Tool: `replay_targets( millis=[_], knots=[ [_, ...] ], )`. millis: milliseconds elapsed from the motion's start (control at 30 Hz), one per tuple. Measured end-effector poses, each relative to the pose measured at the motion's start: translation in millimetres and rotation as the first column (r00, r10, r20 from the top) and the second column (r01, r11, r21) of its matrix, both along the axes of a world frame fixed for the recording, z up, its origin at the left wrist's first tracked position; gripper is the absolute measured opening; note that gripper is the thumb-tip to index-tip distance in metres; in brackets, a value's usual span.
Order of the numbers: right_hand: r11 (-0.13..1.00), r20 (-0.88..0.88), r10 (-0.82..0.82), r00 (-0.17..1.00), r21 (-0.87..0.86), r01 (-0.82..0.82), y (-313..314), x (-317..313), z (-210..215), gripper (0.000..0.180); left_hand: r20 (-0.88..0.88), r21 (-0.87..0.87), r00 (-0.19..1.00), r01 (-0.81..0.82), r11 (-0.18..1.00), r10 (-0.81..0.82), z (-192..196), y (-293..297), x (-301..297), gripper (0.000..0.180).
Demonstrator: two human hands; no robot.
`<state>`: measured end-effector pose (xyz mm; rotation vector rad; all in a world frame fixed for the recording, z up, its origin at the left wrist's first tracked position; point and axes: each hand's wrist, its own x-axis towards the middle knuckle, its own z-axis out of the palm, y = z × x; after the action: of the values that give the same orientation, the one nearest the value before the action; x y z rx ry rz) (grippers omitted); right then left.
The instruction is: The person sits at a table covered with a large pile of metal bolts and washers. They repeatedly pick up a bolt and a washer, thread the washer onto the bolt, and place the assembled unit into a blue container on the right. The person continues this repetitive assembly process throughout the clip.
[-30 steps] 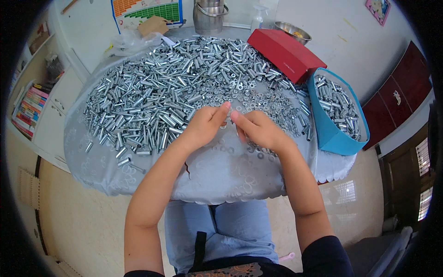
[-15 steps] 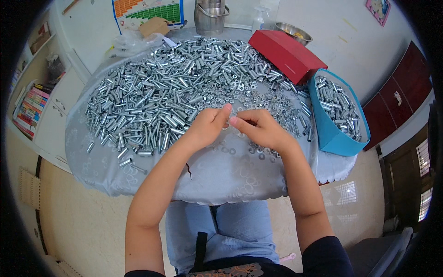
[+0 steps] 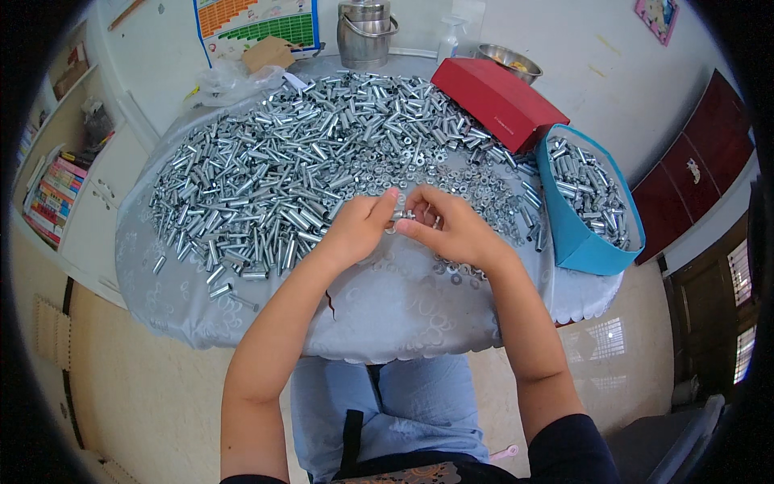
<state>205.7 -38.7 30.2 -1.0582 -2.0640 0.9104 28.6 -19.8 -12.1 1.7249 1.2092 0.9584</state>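
Over the near middle of the table, my left hand (image 3: pixel 359 228) and my right hand (image 3: pixel 455 228) meet at the fingertips. Between them is a small silver bolt (image 3: pixel 403 215), partly covered by the fingers. Both hands are closed on it, thumbs toward each other. Just beyond the fingers lies a spread of flat washers and nuts (image 3: pixel 476 189). To the left and behind, a wide heap of silver metal sleeves and bolts (image 3: pixel 266 169) covers much of the tabletop. A few loose washers (image 3: pixel 456 279) sit under my right wrist.
A blue fabric bin (image 3: pixel 592 256) full of metal sleeves stands at the right. Behind it are a red box (image 3: pixel 500 97) and a steel bowl (image 3: pixel 528 73). At the back stand a metal pot (image 3: pixel 363 44) and a spray bottle (image 3: pixel 449 44). The grey tablecloth (image 3: pixel 379 323) has a tear.
My right fingers have lifted and curled round the bolt, which now shows between the hands. My left hand has stayed nearly in place. The view has shifted slightly.
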Motion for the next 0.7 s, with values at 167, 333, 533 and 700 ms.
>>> replay_targets(
  millis=[167,333,533,700],
  knots=[
    [0.997,-0.054,0.037,0.998,-0.065,-0.041,5,0,-8,0.027,0.076,0.021,0.997,0.001,1.0,-0.002,-8,2,1,0.056],
    [0.999,-0.04,0.04,0.998,0.028,-0.039,1,0,-1,0.026,0.038,-0.003,0.999,0.013,1.0,-0.013,-2,-1,1,0.055],
    [0.97,0.067,-0.027,0.997,-0.241,0.042,5,2,-2,0.027,-0.062,-0.017,0.998,0.011,1.0,-0.012,4,-7,4,0.055],
    [0.995,0.008,0.095,0.995,0.037,-0.095,2,1,-1,0.032,-0.057,-0.003,0.998,0.004,1.0,-0.004,5,-4,0,0.056]
  ],
)
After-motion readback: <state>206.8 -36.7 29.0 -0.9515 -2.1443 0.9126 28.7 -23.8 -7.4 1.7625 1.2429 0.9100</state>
